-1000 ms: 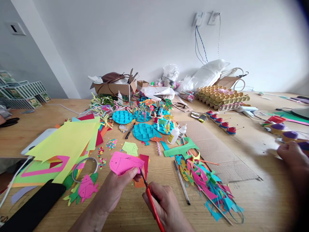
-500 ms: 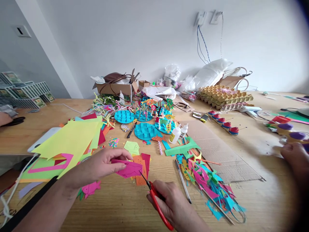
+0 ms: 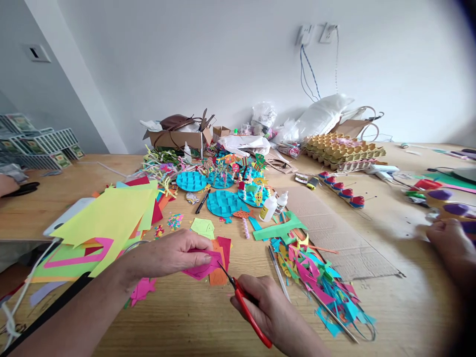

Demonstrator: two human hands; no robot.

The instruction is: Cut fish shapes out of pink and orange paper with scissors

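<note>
My left hand [image 3: 182, 253] pinches a magenta piece of paper [image 3: 203, 267] between thumb and fingers, covering part of it; dark drawn lines show on the paper. Wrapped around red-handled scissors [image 3: 250, 313] is my right hand [image 3: 266, 297], the blade tips meeting the paper's right edge. Orange paper [image 3: 218, 272] and a dark red piece [image 3: 225, 245] lie on the table beneath and behind the magenta piece. A cut-out pink fish [image 3: 143, 291] rests beside my left forearm. Beyond my hands lies a yellow-green paper piece [image 3: 203, 227] with drawn lines.
Yellow sheets [image 3: 107, 208] are stacked at left. Paper scraps [image 3: 327, 282] spread at right beside cardboard [image 3: 327, 233]. Glue bottles [image 3: 268, 207], blue discs [image 3: 226, 202] and egg trays [image 3: 342, 148] stand farther back. Another person's hand [image 3: 453, 238] touches a purple-and-yellow craft piece at right.
My left hand has shifted right along the magenta paper, covering more of it. The scissors and my right hand have moved slightly right. The view has shifted a little.
</note>
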